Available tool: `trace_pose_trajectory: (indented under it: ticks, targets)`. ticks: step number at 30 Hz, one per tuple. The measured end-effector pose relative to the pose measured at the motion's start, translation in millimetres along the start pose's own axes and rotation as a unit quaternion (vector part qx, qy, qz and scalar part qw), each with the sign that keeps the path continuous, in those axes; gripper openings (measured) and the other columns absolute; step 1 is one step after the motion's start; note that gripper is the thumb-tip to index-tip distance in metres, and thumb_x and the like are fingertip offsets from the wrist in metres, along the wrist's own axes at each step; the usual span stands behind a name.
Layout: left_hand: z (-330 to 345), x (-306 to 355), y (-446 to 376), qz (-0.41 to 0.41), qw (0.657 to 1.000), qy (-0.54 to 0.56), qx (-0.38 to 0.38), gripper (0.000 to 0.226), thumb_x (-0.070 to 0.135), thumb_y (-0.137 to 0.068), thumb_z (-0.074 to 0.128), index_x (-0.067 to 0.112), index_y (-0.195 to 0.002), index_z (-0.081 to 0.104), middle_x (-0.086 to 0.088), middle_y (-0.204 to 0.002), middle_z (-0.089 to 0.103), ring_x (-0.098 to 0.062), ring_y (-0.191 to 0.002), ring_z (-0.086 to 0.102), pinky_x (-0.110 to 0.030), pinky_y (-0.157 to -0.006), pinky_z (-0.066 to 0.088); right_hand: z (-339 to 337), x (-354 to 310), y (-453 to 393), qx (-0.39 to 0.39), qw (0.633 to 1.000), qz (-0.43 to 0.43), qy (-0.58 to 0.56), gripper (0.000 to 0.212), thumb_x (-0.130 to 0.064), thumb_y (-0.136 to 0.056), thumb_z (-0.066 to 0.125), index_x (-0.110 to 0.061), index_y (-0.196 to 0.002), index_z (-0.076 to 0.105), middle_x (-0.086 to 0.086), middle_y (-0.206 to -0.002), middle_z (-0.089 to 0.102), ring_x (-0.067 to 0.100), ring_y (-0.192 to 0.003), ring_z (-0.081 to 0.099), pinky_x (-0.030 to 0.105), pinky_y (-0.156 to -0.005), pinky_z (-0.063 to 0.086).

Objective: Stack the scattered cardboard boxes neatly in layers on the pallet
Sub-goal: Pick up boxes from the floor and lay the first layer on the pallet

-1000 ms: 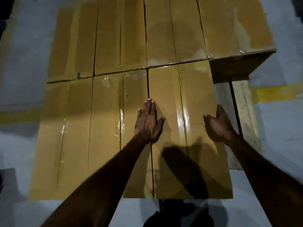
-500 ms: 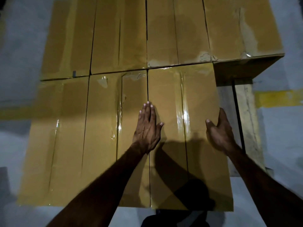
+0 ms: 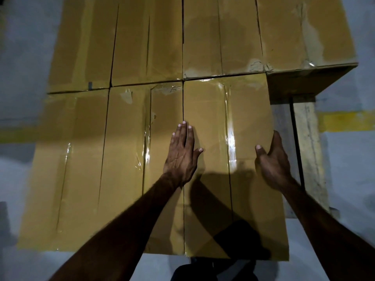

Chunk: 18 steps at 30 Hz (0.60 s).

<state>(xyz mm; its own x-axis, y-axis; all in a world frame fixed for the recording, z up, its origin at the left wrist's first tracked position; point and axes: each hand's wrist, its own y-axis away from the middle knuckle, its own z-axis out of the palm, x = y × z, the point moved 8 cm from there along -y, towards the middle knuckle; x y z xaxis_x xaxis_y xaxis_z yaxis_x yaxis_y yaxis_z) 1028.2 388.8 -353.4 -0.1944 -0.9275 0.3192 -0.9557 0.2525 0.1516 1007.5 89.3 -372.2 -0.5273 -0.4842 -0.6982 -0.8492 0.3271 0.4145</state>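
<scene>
At 5 o'clock of the stack, near-right cardboard box (image 3: pixel 229 159) sits in the front row, butted against its neighbour box (image 3: pixel 146 169) at 9 o'clock and the rear-row box (image 3: pixel 221 37) at 12 o'clock. Left hand (image 3: pixel 181 154) lies flat, fingers straight, palm down on the seam between the two front boxes, gripping nothing. Right hand (image 3: pixel 273 161) is against the box's right edge, thumb on the top face, fingers over the side and mostly hidden; looks like a push with straight fingers, not a clenched grip. Wooden pallet (image 3: pixel 306 142) shows bare at 3 o'clock, under the rear-right box (image 3: pixel 304 31), which overhangs a little. Grey floor with a yellow line (image 3: pixel 349 120) at 3 o'clock.

Judgement: step is squaring the box into line; layer nearly filled, one slot open at 3 o'clock. Box looks stiff and taped shut, and the glossy tape strip (image 3: pixel 231 138) down the middle is likely slippery. Weight unknown; could well be heavy. Best hold: palms on opposite side walls or under the bottom edges, not on the tape. Risk: corner crush if shoved hard.
</scene>
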Motion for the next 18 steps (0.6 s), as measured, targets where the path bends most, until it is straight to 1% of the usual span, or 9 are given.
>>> trace_pose_trajectory:
  ticks: [4, 8, 9, 11, 13, 14, 16, 17, 18]
  targets:
    - [-2.4, 1.7, -0.5, -0.007, 1.0, 0.009, 0.002, 0.075, 0.045, -0.114, 0.033, 0.006, -0.167, -0.004, -0.014, -0.174, -0.016, -0.024, -0.161, -0.018, -0.042, -0.131, -0.008, -0.7, -1.7, -0.8, -0.017, 1.0, 0.005, 0.005, 0.069, -0.037, -0.105, 0.057, -0.03, -0.162, 0.019, 0.006, -0.163, 0.041, 0.039, -0.145, 0.044, 0.061, -0.116, 0.039]
    - [-4.1, 3.2, -1.0, -0.008, 1.0, 0.011, -0.003, 0.074, 0.045, -0.114, 0.031, 0.007, -0.167, -0.004, -0.014, -0.174, -0.015, -0.025, -0.161, -0.017, -0.045, -0.132, -0.004, -4.1, -10.7, 1.7, -0.031, 0.999, 0.004, -0.012, 0.069, -0.033, -0.106, 0.057, -0.025, -0.164, 0.019, 0.007, -0.163, 0.042, 0.037, -0.145, 0.043, 0.053, -0.118, 0.037]
    - [-4.0, 3.7, -0.4, -0.007, 1.0, 0.01, -0.004, 0.074, 0.046, -0.114, 0.029, 0.007, -0.167, -0.004, -0.014, -0.174, -0.015, -0.025, -0.161, -0.017, -0.046, -0.132, -0.003, -4.6, -10.3, 3.0, -0.036, 0.999, 0.008, -0.021, 0.07, -0.034, -0.106, 0.057, -0.026, -0.164, 0.019, 0.006, -0.163, 0.041, 0.037, -0.146, 0.042, 0.052, -0.119, 0.037]
    - [-4.4, 3.1, -0.2, -0.007, 1.0, 0.005, -0.007, 0.074, 0.048, -0.114, 0.026, 0.007, -0.167, -0.005, -0.015, -0.174, -0.017, -0.025, -0.161, -0.018, -0.047, -0.132, -0.003, -4.8, -4.0, 5.9, -0.051, 0.997, 0.034, -0.043, 0.073, -0.045, -0.104, 0.058, -0.03, -0.164, 0.019, 0.004, -0.166, 0.038, 0.035, -0.149, 0.039, 0.053, -0.119, 0.036]
    - [-3.3, 1.9, -0.2, -0.01, 1.0, -0.004, -0.005, 0.075, 0.05, -0.114, 0.023, 0.006, -0.167, -0.006, -0.014, -0.174, -0.017, -0.025, -0.161, -0.017, -0.048, -0.132, -0.002, -4.7, 5.2, 6.3, -0.066, 0.994, 0.062, -0.068, 0.081, -0.061, -0.098, 0.059, -0.032, -0.164, 0.021, 0.002, -0.168, 0.034, 0.032, -0.151, 0.036, 0.052, -0.119, 0.036]
    - [-2.0, 1.1, -0.4, -0.013, 1.0, -0.013, -0.002, 0.075, 0.051, -0.113, 0.022, 0.006, -0.167, -0.006, -0.014, -0.174, -0.017, -0.025, -0.161, -0.017, -0.047, -0.132, -0.001, -4.1, 6.8, 4.2, -0.072, 0.992, 0.064, -0.083, 0.085, -0.068, -0.094, 0.06, -0.033, -0.163, 0.025, 0.0, -0.166, 0.037, 0.03, -0.15, 0.038, 0.051, -0.119, 0.036]
    - [0.8, -0.6, -0.6, -0.023, 0.999, -0.031, 0.003, 0.075, 0.051, -0.113, 0.02, 0.005, -0.166, -0.006, -0.015, -0.174, -0.016, -0.024, -0.161, -0.017, -0.046, -0.132, 0.0, -3.3, 3.2, -3.7, -0.081, 0.989, 0.052, -0.114, 0.092, -0.08, -0.085, 0.061, -0.033, -0.159, 0.036, -0.002, -0.158, 0.049, 0.025, -0.143, 0.047, 0.048, -0.115, 0.04]
    - [2.4, -1.1, -0.8, -0.025, 0.999, -0.039, 0.007, 0.075, 0.051, -0.113, 0.019, 0.004, -0.166, -0.006, -0.015, -0.174, -0.015, -0.024, -0.162, -0.016, -0.046, -0.132, 0.0, -2.9, 1.0, -10.3, -0.079, 0.988, 0.047, -0.124, 0.09, -0.08, -0.084, 0.061, -0.032, -0.157, 0.041, -0.002, -0.155, 0.053, 0.025, -0.14, 0.05, 0.047, -0.113, 0.042]
    - [3.2, -1.0, -0.4, -0.026, 0.999, -0.045, 0.013, 0.074, 0.05, -0.113, 0.018, 0.004, -0.166, -0.006, -0.015, -0.174, -0.014, -0.024, -0.162, -0.016, -0.046, -0.132, 0.0, -2.0, -1.9, -16.6, -0.079, 0.986, 0.044, -0.139, 0.085, -0.076, -0.087, 0.062, -0.03, -0.156, 0.044, -0.001, -0.152, 0.055, 0.025, -0.138, 0.052, 0.046, -0.112, 0.043]
